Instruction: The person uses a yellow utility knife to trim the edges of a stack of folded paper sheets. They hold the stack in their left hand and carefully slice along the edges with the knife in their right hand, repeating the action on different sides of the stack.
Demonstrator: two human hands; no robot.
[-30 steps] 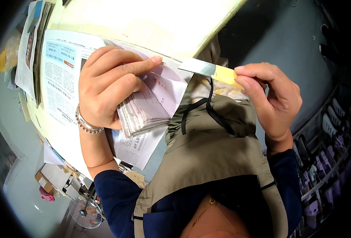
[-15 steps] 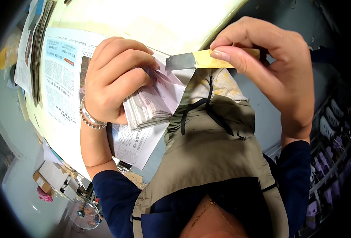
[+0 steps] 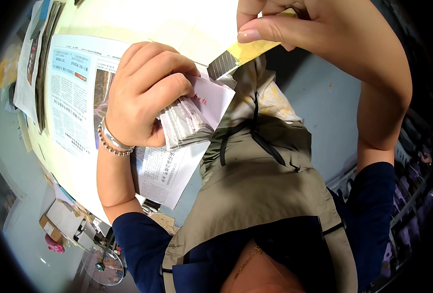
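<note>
A thick wad of folded newspaper is gripped in my left hand, its layered edges facing toward me and a pinkish sheet on its upper side. My right hand pinches a snap-off cutter blade by its yellow-wrapped end. The grey scored part of the blade slants down to the left, its tip at the far edge of the wad near my left fingertips. Whether it touches the paper I cannot tell. Under my left hand and wrist lies an open newspaper sheet on the pale table.
A stack of newspapers lies at the table's far left. Lower left are a cardboard box and a fan. My khaki apron hangs close below the wad. A rack with purple items stands at the right.
My right hand has moved farther away and slightly left, tilting the blade from nearly level to slanted. The wad has shifted a little and my left hand still grips it.
</note>
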